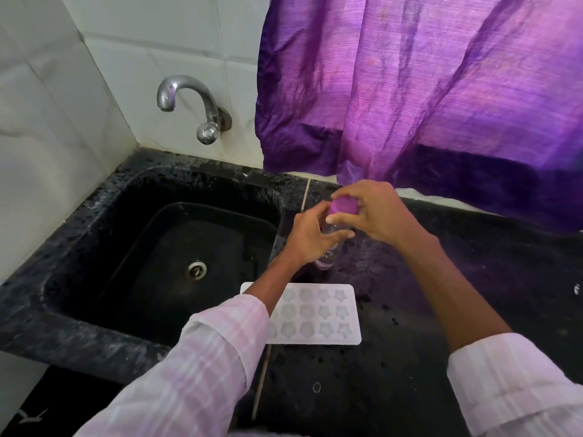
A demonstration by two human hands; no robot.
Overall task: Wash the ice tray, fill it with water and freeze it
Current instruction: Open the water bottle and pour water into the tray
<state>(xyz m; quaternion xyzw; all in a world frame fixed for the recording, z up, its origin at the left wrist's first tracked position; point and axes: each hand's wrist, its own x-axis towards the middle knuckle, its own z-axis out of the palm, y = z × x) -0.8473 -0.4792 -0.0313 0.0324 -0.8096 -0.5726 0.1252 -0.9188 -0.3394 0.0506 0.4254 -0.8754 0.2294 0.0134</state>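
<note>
Pink-checked sleeves (205,357) lead to the ice tray (328,313), flat on the counter (410,326) beside the sink (94,216). Behind it my left grip (310,236) wraps the clear bottle (328,261) to steady it; my right grip (375,212) curls round its purple cap (342,207), probably for unscrewing.

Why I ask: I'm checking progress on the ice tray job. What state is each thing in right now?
Tray: flat on the counter, cavities up, in neither hand.
Bottle: upright, capped.
Cap: on the bottle.
Tap: no water running.
Left hand: grips the bottle's body.
Right hand: grips the cap.
</note>
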